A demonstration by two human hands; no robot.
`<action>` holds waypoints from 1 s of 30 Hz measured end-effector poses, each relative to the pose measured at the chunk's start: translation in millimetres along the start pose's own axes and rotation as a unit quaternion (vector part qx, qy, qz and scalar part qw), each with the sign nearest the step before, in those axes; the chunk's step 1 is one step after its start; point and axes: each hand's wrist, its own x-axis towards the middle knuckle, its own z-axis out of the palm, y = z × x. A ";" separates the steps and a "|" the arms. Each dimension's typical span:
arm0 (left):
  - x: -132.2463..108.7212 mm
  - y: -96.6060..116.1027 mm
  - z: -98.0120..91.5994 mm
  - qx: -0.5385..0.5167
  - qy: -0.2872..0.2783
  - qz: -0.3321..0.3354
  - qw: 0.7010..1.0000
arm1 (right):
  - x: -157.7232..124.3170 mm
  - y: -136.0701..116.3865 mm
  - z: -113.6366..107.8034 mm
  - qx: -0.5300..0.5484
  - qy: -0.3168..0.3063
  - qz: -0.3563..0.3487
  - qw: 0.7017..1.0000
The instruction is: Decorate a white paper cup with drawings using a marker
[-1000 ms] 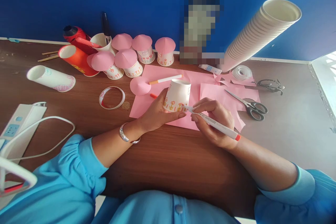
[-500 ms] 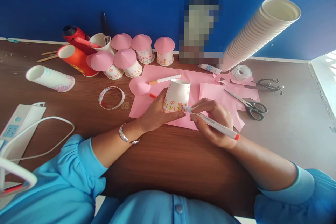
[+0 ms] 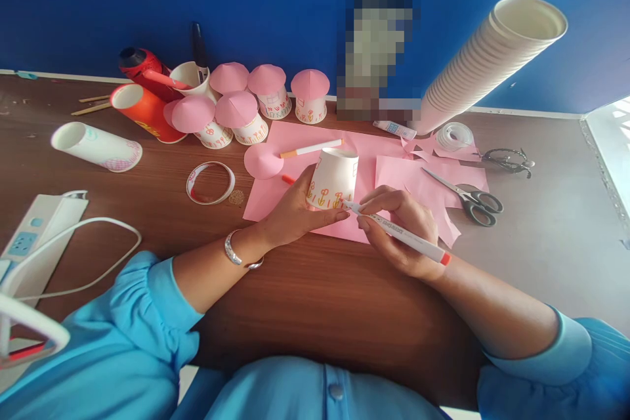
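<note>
My left hand (image 3: 295, 210) is closed around a white paper cup (image 3: 335, 174), held upside down, with its thumb along the rim. Red and orange flowers are drawn near that rim, and part of a drawn square shows at the right side. Pinched in my right hand (image 3: 406, 230) is a white felt-tip pen (image 3: 411, 240) with a red end; its tip is at the cup's lower right, by the flowers. Beneath lies pink paper (image 3: 280, 134), bearing an orange-ended pen (image 3: 312, 148) and a pink paper cone (image 3: 264, 162).
Several cups with pink cone roofs (image 3: 310, 85) stand along the blue wall. Scissors (image 3: 477, 202), a clear tape roll (image 3: 453, 136) and a tall cup stack (image 3: 482, 65) are on the right. At left are a tape ring (image 3: 210, 200), a lying cup (image 3: 96, 147) and a power strip (image 3: 46, 236).
Hardly anything differs. The whole view shifts very slightly, and the pen tip stays at the cup's lower edge while both hands keep their holds.
</note>
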 end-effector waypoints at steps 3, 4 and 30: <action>0.6 0.2 0.3 0.003 0.001 -0.001 1.000 | -0.8 0.3 -0.1 -0.003 -0.005 0.000 1.000; 0.8 0.2 0.4 0.003 0.001 -0.001 1.000 | -1.0 0.4 -0.2 -0.004 -0.005 0.000 1.000; 0.4 -1.2 0.2 0.006 -0.007 0.007 1.000 | 2.2 -2.3 -3.0 0.048 -0.010 0.010 0.999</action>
